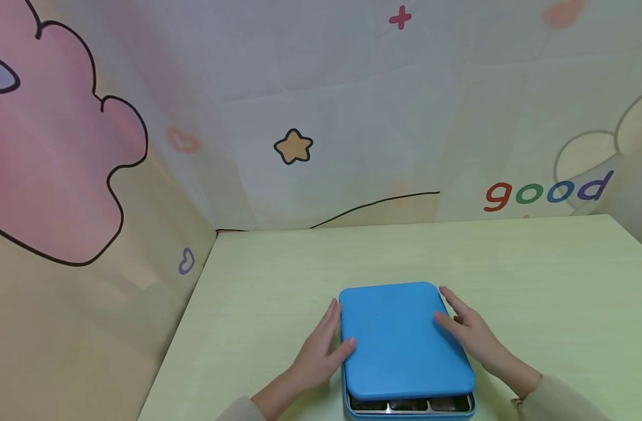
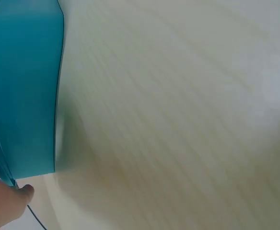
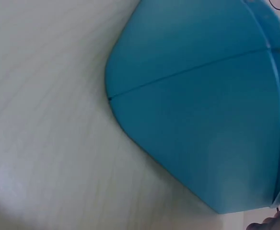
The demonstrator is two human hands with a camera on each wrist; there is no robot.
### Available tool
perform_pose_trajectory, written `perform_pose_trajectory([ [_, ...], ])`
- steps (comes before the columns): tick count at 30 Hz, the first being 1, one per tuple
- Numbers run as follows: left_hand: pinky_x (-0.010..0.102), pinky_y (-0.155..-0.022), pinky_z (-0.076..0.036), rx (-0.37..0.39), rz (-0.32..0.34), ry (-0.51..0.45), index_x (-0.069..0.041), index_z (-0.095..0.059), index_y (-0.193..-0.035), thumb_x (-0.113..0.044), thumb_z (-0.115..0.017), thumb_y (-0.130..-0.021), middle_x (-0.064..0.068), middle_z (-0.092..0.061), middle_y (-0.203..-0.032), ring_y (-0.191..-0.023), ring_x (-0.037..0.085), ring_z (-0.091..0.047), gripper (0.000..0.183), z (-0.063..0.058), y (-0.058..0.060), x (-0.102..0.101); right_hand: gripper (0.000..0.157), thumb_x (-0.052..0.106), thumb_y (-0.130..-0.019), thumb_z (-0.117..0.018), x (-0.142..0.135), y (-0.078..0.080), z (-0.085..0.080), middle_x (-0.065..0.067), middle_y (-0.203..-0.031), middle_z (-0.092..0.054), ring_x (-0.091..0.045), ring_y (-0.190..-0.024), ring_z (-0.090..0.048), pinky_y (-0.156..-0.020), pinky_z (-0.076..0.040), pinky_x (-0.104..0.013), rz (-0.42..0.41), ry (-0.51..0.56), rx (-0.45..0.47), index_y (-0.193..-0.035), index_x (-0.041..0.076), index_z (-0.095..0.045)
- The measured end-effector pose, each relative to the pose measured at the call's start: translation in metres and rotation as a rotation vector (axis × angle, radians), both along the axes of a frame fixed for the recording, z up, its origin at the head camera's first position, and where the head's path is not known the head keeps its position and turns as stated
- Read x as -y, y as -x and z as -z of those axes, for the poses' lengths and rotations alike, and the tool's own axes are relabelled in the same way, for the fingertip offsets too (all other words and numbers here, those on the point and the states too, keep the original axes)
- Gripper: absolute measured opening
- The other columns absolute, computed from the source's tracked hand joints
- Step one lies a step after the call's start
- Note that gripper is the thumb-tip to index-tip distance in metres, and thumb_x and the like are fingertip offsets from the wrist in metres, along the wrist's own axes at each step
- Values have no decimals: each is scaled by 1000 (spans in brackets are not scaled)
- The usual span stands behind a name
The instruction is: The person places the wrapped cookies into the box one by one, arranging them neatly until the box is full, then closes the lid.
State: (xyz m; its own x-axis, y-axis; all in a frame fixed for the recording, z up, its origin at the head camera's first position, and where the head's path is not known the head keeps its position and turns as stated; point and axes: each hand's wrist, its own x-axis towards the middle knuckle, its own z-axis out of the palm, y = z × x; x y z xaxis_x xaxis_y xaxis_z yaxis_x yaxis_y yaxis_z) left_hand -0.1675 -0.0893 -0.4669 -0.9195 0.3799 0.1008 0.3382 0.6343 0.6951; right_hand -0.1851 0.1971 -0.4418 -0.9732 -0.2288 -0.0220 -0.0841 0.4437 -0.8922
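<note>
A blue lid [image 1: 405, 345] with rounded corners lies over a blue tin box [image 1: 411, 416], shifted toward the back. Along the near side a gap shows silvery compartments [image 1: 388, 406] with dark contents, while the rest of the inside is covered. My left hand [image 1: 320, 354] holds the lid's left edge, thumb on top and fingers along the side. On the opposite edge my right hand [image 1: 479, 336] grips with its thumb on the top face. Both wrist views show the box's tall blue side wall [image 2: 25, 91], with fingertips [image 3: 274, 221] at its far end in the right one.
The box stands on a pale wood-grain table [image 1: 268, 280] near its front. Behind it hangs a printed cloth [image 1: 352, 117] with a star and the word "good", and the cloth continues down the left side.
</note>
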Motion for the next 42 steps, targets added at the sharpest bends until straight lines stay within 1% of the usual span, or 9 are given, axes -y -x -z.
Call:
perform_pose_trajectory([
  [4,45,-107,-21,46,23,17,-6,-6,-142,-47,-30,-93,9,-8,-149,-137,24,-11,68,2,0,-2,66,31,-94,-40,3,0,6,-23,-146,-4,-44,-132,-8,-102,-16,-59,-16,20,63,-141,-2,-6],
  [6,44,-108,-19,73,28,18,-6,-3,-142,-48,-27,-93,7,-4,-150,-137,21,-8,69,2,0,-3,67,32,-94,-39,5,0,7,-21,-147,-3,-42,-133,-2,-103,-10,-58,-11,44,68,-141,-2,-6],
  [9,43,-109,-18,87,23,22,-6,-1,-142,-50,-25,-93,5,-1,-150,-137,20,-6,70,2,-2,-4,67,32,-94,-39,8,-2,8,-21,-147,-2,-41,-133,-1,-104,-9,-58,4,68,56,-141,-2,-5],
  [19,43,-109,-17,84,22,35,-10,2,-142,-52,-21,-92,2,2,-150,-137,18,-5,70,6,-6,-6,67,33,-94,-38,12,-10,7,-21,-147,0,-40,-134,1,-104,-7,-59,33,81,65,-141,0,-3],
  [25,43,-109,-18,57,25,40,-8,2,-142,-50,-21,-93,3,1,-150,-137,19,-6,69,6,-10,-5,67,32,-95,-37,13,-14,5,-20,-147,2,-39,-134,3,-104,-6,-58,35,95,81,-141,-1,-2],
  [31,44,-108,-18,66,32,42,-7,1,-142,-50,-22,-93,5,0,-150,-137,20,-7,69,9,-12,-5,67,32,-95,-37,14,-20,6,-21,-147,3,-39,-134,4,-104,-5,-58,35,92,70,-141,-1,0],
  [40,45,-108,-20,56,40,64,-6,-1,-142,-50,-24,-93,5,-1,-150,-137,21,-8,70,10,-15,-5,65,33,-94,-38,14,-25,15,-21,-147,0,-40,-134,-1,-102,-9,-59,56,13,6,-141,-1,-9],
  [41,45,-108,-20,54,39,66,-6,-1,-142,-50,-24,-93,5,-1,-150,-137,22,-8,70,9,-15,-5,64,33,-94,-38,14,-25,15,-19,-148,-1,-39,-134,-2,-104,-9,-56,58,2,8,-141,0,-9],
  [42,45,-108,-20,52,37,70,-6,-1,-142,-50,-24,-92,5,-1,-150,-137,22,-9,70,9,-16,-5,64,33,-94,-38,13,-26,16,-20,-148,-2,-40,-134,-2,-104,-10,-56,58,-7,-2,-141,0,-10],
])
